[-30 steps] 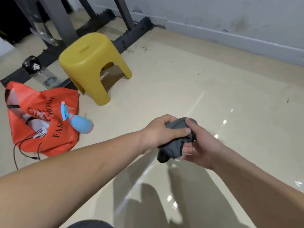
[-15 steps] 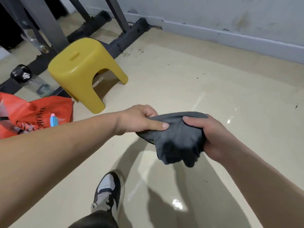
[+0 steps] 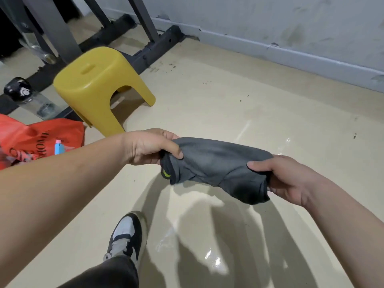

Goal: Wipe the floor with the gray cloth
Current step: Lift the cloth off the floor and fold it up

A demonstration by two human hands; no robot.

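Both hands, left hand (image 3: 149, 147) and right hand (image 3: 288, 179), are pinching the gray cloth (image 3: 216, 163) stretched crosswise between them, hanging above the floor (image 3: 228, 104).

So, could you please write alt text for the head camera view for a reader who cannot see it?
Two bare hands, left hand and right hand, hold a gray cloth stretched between them above a glossy beige floor. A yellow plastic stool and an orange bag lie to the left; one sneaker shows below.

1 head-worn camera looks forward and down, close over the floor (image 3: 239, 104).
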